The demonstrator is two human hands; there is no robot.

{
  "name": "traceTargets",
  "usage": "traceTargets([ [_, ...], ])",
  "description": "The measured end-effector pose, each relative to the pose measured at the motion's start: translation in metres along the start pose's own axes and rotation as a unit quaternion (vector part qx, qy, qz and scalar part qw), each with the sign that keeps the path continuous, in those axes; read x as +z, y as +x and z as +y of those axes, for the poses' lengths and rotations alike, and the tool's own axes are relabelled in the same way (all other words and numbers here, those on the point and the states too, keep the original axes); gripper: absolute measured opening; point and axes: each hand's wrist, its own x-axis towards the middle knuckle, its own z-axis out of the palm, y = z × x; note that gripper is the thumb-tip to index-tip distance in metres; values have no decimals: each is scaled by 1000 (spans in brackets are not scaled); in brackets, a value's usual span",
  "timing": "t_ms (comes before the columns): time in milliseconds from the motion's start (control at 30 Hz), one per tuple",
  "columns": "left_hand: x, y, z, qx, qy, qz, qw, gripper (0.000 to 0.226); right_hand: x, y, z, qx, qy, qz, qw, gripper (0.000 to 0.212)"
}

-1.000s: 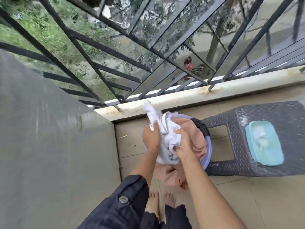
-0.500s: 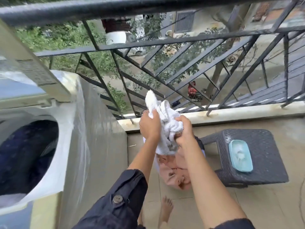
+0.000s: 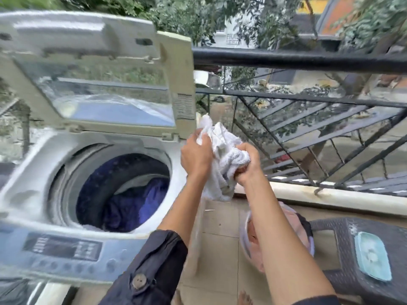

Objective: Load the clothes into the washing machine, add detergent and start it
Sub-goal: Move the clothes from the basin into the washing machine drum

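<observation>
A white towel [image 3: 222, 155] is bunched between my left hand [image 3: 196, 156] and my right hand [image 3: 247, 164], both gripping it in the air just right of the washing machine [image 3: 44, 164]. The top-loader stands at the left with its lid [image 3: 99, 69] raised. Dark blue clothes [image 3: 132, 205] lie inside the drum. The control panel [image 3: 63, 249] runs along the machine's near edge. Low at the right, a round basin [image 3: 244, 245] holds pinkish clothes [image 3: 293, 227], partly hidden by my right arm.
A dark woven plastic stool [image 3: 343, 243] stands at the lower right with a light blue soap dish [image 3: 372, 255] on it. A black metal balcony railing [image 3: 308, 60] and a pale ledge [image 3: 330, 197] close off the far side. The floor is tiled.
My view has swung left and up, bringing the open machine fully into sight. Both hands have lifted the white towel from over the basin up to beside the drum's rim.
</observation>
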Motion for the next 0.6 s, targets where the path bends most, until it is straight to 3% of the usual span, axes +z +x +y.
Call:
traceTargets([
  [200,-95,51,-17,-2,-25,44,999,38,92,13,49,-2,-23,-48,999,37],
  [300,-131,75,-32,-4,-20,63,998,39,128,17,73,9,-37,-80,996,30],
  [367,-151,88,-46,-12,-17,75,997,42,145,23,89,13,-52,-60,997,14],
  [600,-185,120,-107,-87,5,49,995,32,167,46,140,69,-295,13,953,13],
])
